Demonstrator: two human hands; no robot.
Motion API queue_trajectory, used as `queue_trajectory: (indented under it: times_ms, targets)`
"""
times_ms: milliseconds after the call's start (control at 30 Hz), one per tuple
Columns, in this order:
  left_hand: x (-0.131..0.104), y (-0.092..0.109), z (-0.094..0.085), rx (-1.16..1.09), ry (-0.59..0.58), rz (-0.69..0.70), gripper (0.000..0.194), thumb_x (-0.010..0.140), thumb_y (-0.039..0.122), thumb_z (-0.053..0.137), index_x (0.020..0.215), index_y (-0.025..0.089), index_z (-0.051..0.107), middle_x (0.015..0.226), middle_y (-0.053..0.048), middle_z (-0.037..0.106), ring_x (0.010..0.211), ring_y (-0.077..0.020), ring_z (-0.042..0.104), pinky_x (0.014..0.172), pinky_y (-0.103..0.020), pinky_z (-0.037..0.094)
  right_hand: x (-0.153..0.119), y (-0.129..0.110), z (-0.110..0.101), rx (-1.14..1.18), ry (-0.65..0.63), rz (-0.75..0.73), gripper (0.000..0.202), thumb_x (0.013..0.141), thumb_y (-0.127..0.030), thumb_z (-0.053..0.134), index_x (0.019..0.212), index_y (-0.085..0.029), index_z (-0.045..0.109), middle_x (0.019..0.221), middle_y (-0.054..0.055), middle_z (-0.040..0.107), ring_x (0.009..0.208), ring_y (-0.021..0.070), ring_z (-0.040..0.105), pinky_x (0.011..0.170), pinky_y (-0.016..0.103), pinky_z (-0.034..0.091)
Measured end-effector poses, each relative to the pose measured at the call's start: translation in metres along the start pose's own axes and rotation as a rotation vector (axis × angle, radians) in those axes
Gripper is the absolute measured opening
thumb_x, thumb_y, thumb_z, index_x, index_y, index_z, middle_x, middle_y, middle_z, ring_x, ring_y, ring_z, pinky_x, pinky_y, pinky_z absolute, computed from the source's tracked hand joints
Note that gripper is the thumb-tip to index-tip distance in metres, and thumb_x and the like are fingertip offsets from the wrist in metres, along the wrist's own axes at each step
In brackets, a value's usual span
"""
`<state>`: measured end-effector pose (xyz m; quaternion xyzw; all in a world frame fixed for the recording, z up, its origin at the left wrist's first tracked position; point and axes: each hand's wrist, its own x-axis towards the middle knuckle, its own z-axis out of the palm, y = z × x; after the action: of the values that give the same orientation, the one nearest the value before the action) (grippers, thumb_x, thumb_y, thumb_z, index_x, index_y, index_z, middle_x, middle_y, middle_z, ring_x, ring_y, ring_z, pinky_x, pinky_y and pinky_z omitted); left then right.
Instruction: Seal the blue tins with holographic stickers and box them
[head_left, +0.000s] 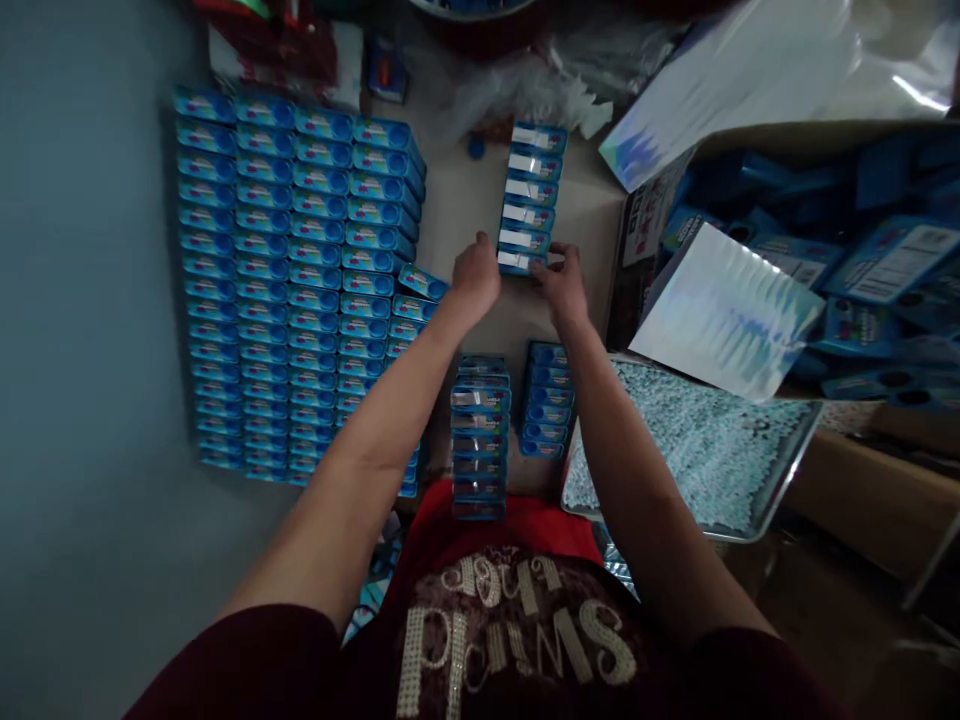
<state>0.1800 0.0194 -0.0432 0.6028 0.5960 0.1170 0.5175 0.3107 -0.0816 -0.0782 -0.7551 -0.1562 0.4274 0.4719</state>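
Several blue packs with white strips form a column [529,200] on the table, a little right of the middle. At its near left corner is my left hand [477,275], its fingers curled together; what they hold, if anything, is hidden. My right hand [562,285] touches the nearest pack of that column at its right end, thumb on the pack and fingers bent round the corner. Closer to my body stand a second column with clear strips [480,440] and a shorter column of blue packs [546,400] beside my right forearm.
Large stacked rows of blue packs [262,280] fill the left side. At right, a metal tray [780,480] holds small pale pellets, below a box of blue packs with a shiny sheet [727,310]. Clear plastic [495,90] lies at the back.
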Motion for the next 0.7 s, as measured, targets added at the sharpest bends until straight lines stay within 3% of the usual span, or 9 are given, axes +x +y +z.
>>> queue_trajectory:
  times_ms: [100, 167, 267, 333, 433, 500, 567, 633, 700]
  targets:
    - [-0.036, 0.011, -0.034, 0.061, -0.023, 0.1, 0.017, 0.097, 0.031, 0.066, 0.104, 0.015, 0.067, 0.105, -0.015, 0.07, 0.134, -0.0369, 0.061, 0.112, -0.043, 0.045, -0.031, -0.001, -0.035, -0.04, -0.149, -0.026, 0.042, 0.083, -0.05, 0.079, 0.115, -0.025, 0.067, 0.087, -0.002, 0.065, 0.076, 0.016, 0.066, 0.072, 0.03, 0.053]
    - [-0.071, 0.016, -0.059, 0.067, -0.034, 0.154, 0.013, 0.095, 0.028, 0.067, 0.103, 0.018, 0.07, 0.105, -0.012, 0.071, 0.131, -0.0341, 0.063, 0.112, -0.043, 0.047, -0.064, 0.001, -0.062, -0.159, -0.167, -0.082, 0.038, 0.084, -0.05, 0.078, 0.11, -0.024, 0.072, 0.088, 0.0, 0.069, 0.08, 0.0174, 0.067, 0.077, 0.032, 0.055]
    - [-0.132, 0.018, -0.082, 0.026, 0.002, 0.155, 0.011, 0.09, 0.028, 0.071, 0.099, 0.025, 0.074, 0.107, -0.01, 0.074, 0.125, -0.0311, 0.065, 0.111, -0.041, 0.049, -0.121, 0.011, -0.096, -0.329, -0.054, -0.152, 0.036, 0.088, -0.05, 0.073, 0.112, -0.023, 0.074, 0.099, 0.006, 0.073, 0.092, 0.0222, 0.069, 0.087, 0.038, 0.058]
    - [-0.179, 0.019, -0.081, -0.085, 0.014, 0.06, 0.009, 0.088, 0.03, 0.074, 0.096, 0.029, 0.076, 0.105, -0.009, 0.076, 0.124, -0.0309, 0.066, 0.106, -0.04, 0.053, -0.154, 0.023, -0.11, -0.363, 0.052, -0.173, 0.039, 0.09, -0.051, 0.071, 0.118, -0.023, 0.072, 0.111, 0.01, 0.072, 0.101, 0.0254, 0.069, 0.088, 0.042, 0.06]
    - [-0.256, 0.02, -0.053, -0.365, -0.151, -0.188, 0.013, 0.085, 0.035, 0.079, 0.098, 0.033, 0.078, 0.102, -0.008, 0.077, 0.122, -0.0317, 0.068, 0.098, -0.04, 0.059, -0.181, 0.039, -0.118, -0.353, 0.121, -0.202, 0.05, 0.09, -0.055, 0.07, 0.129, -0.024, 0.066, 0.131, 0.015, 0.067, 0.118, 0.0288, 0.067, 0.094, 0.045, 0.061]
    - [-0.306, 0.014, -0.02, -0.538, -0.396, -0.376, 0.017, 0.08, 0.035, 0.085, 0.096, 0.032, 0.079, 0.1, -0.008, 0.077, 0.116, -0.0315, 0.07, 0.099, -0.042, 0.06, -0.178, 0.044, -0.119, -0.354, 0.07, -0.22, 0.057, 0.089, -0.058, 0.071, 0.135, -0.025, 0.064, 0.143, 0.016, 0.063, 0.13, 0.0303, 0.063, 0.103, 0.048, 0.058]
    - [-0.344, 0.001, 0.014, -0.66, -0.554, -0.601, 0.023, 0.073, 0.033, 0.09, 0.092, 0.028, 0.079, 0.097, -0.009, 0.077, 0.107, -0.0296, 0.073, 0.102, -0.044, 0.059, -0.159, 0.041, -0.118, -0.363, -0.039, -0.232, 0.059, 0.089, -0.059, 0.072, 0.137, -0.026, 0.065, 0.148, 0.014, 0.063, 0.137, 0.0312, 0.06, 0.112, 0.049, 0.053]
    - [-0.364, -0.019, 0.043, -0.797, -0.567, -0.829, 0.026, 0.066, 0.031, 0.093, 0.085, 0.024, 0.077, 0.097, -0.01, 0.076, 0.101, -0.0282, 0.074, 0.105, -0.046, 0.058, -0.132, 0.033, -0.113, -0.372, -0.185, -0.21, 0.053, 0.088, -0.059, 0.074, 0.13, -0.027, 0.072, 0.142, 0.011, 0.07, 0.135, 0.0313, 0.062, 0.115, 0.048, 0.049]
    - [-0.368, -0.04, 0.065, -0.928, -0.427, -0.932, 0.03, 0.063, 0.031, 0.094, 0.084, 0.023, 0.074, 0.1, -0.01, 0.076, 0.106, -0.0282, 0.075, 0.109, -0.045, 0.057, -0.105, 0.024, -0.104, -0.391, -0.31, -0.139, 0.044, 0.084, -0.058, 0.078, 0.114, -0.026, 0.08, 0.126, 0.008, 0.078, 0.125, 0.031, 0.068, 0.113, 0.047, 0.049]
